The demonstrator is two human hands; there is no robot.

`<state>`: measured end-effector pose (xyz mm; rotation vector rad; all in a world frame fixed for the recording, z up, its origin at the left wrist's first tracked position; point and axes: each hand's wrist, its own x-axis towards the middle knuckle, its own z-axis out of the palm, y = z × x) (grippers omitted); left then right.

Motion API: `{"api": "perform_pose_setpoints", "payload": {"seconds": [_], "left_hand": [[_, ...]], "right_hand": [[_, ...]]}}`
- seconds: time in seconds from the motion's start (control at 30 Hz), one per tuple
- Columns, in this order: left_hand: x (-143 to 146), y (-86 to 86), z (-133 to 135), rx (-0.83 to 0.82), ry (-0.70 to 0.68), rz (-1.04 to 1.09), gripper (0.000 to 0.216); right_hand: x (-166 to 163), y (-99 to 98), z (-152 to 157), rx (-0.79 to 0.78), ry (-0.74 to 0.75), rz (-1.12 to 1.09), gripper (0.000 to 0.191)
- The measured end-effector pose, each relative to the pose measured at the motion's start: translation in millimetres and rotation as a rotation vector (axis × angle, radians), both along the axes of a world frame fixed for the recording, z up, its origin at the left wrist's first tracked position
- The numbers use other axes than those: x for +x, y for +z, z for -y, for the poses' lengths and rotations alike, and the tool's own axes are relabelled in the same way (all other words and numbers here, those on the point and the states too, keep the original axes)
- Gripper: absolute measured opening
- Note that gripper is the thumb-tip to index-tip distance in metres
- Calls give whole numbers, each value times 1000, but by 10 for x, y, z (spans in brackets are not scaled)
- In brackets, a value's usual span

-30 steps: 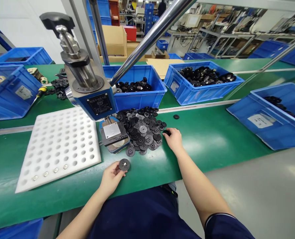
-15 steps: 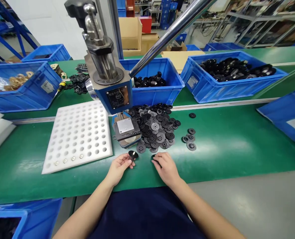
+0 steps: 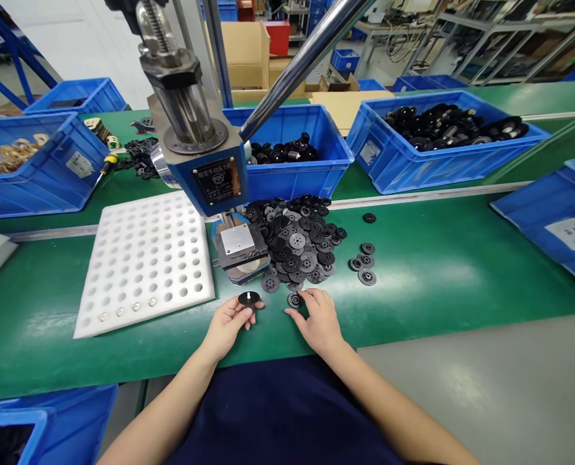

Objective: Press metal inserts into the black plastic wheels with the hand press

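Black disc (image 3: pixel 249 298) lies flat in our left hand (image 3: pixel 227 323), pin end up, fingers clamped on its rim, just above the green surface (image 3: pixel 437 271). Right hand (image 3: pixel 319 320): fingers apart, tips touching a loose disc (image 3: pixel 294 299) at the pile's (image 3: pixel 294 242) near edge. Press (image 3: pixel 205 148) stands just behind.
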<state>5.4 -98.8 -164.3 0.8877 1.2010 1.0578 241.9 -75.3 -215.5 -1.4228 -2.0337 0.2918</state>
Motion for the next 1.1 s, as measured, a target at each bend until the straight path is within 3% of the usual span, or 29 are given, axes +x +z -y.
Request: {"api": "perform_pose_setpoints", "payload": {"seconds": [0.13, 0.3, 0.5, 0.77, 0.87, 1.1], "left_hand": [[27, 37, 21, -36, 11, -37, 33], [98, -3, 75, -54, 64, -142, 28], [104, -69, 93, 93, 23, -299, 15], [79, -67, 100, 330, -40, -515, 15], [55, -105, 117, 370, -71, -546, 17], [21, -146, 125, 439, -89, -577, 24]], "right_hand": [[-44, 61, -10, -84, 68, 12, 34], [-109, 134, 11, -70, 61, 15, 44], [-151, 150, -17, -145, 0, 64, 35], [-336, 621, 79, -196, 323, -335, 37], [-440, 760, 111, -198, 418, -278, 38], [-495, 863, 91, -226, 445, -136, 33]]}}
